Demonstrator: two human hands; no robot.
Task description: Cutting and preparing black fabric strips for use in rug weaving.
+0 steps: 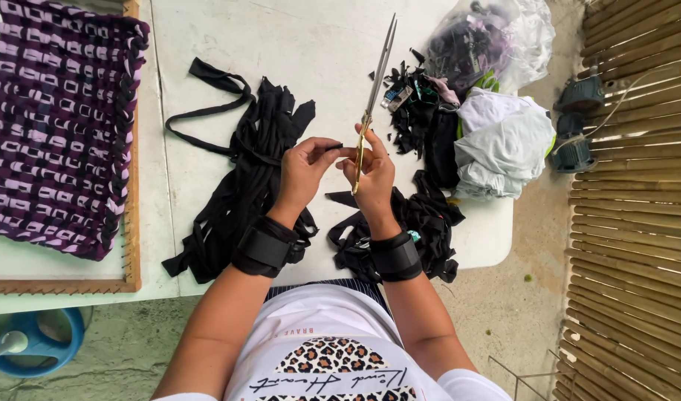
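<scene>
Pinching a short black fabric strip (333,147) between thumb and fingertips, the left hand (305,172) holds it up above the table (310,44), just beside the right hand (371,172). The strip spans the small gap between the two hands, its free end reaching toward the right thumb. Right hand is closed around the handles of a long pair of scissors (375,89); blades together, pointing up and away from the person, tilted slightly right. Both wrists carry broad black straps.

Under the left forearm: a heap of long black fabric strips (244,186) lying on the table, one loop trailing off toward the upper left. Under the right wrist: a second, smaller heap of black scraps (422,223), near the table's front edge. Beyond the scissors' blades, a scatter of small dark offcuts (411,104), next to a folded pale grey cloth (504,141) and a clear plastic bag (489,37) of dark material at the table's far right corner.

Far left of the table: a wooden frame (132,186) holding a woven purple, black and pale piece (54,119), well apart from the hands. Bamboo slats (637,223) on the right.
</scene>
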